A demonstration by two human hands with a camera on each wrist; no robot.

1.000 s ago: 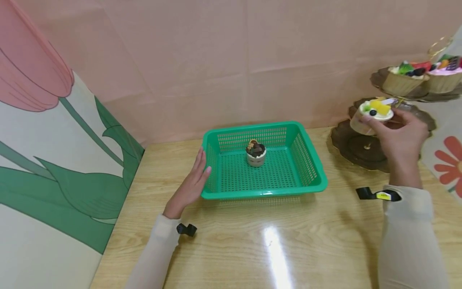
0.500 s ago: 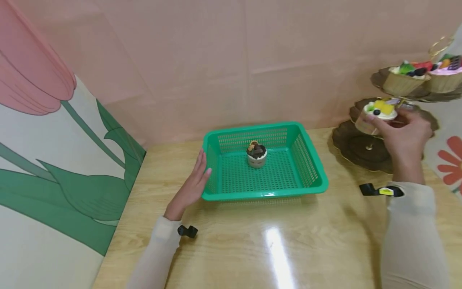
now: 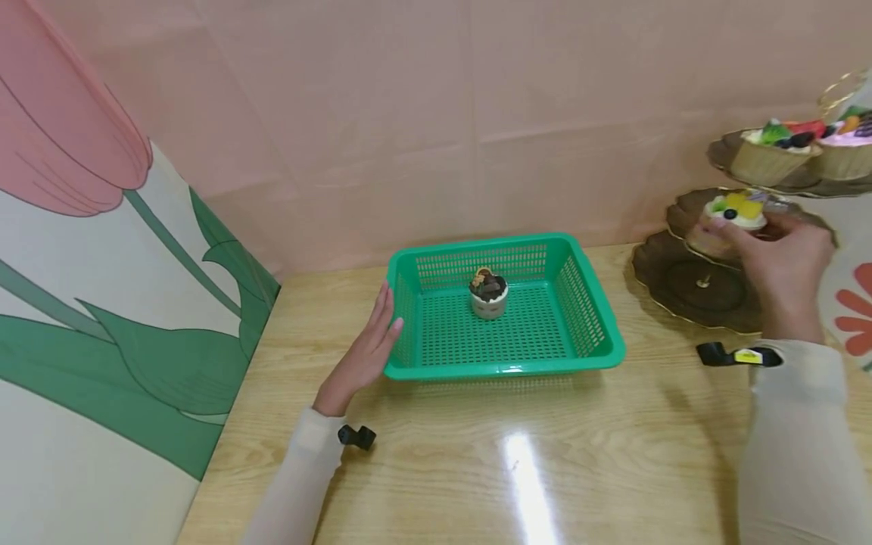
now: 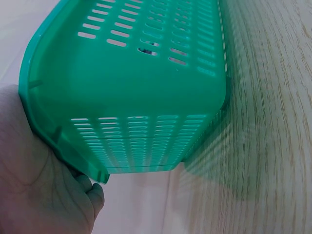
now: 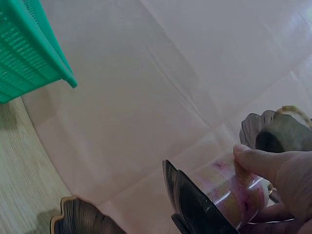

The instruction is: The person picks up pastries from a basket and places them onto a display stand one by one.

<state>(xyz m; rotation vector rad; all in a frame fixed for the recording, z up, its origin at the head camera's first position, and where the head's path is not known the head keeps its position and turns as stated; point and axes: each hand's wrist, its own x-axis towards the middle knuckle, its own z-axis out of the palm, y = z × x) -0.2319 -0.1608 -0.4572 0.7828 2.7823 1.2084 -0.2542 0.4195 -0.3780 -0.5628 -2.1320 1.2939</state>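
Observation:
My right hand (image 3: 793, 257) pinches a small dessert cup (image 3: 714, 236), topped with white cream, yellow fruit cubes and a dark berry, between thumb and fingers. It is at the middle tier of the brown tiered cake stand (image 3: 705, 291); in the right wrist view the clear-walled cup (image 5: 229, 187) shows pink and tan layers close to the dark plate (image 5: 197, 207). At the left end of a green plastic basket (image 3: 504, 369), my left hand (image 3: 361, 350) rests against the rim with fingers straight. Inside the basket stands a chocolate-topped cupcake (image 3: 489, 303).
The stand's top tier (image 3: 749, 179) holds a fruit-topped cupcake (image 3: 770, 160) and a pink-creamed cupcake (image 3: 847, 157). Behind the wooden table (image 3: 436, 462) hangs a pink cloth (image 3: 341, 129). A panel with a painted tulip (image 3: 68, 121) borders the left side.
My right hand has moved right and slightly down with the dessert cup, closer to the stand's middle tier. My left hand stays against the basket, and the view has shifted slightly.

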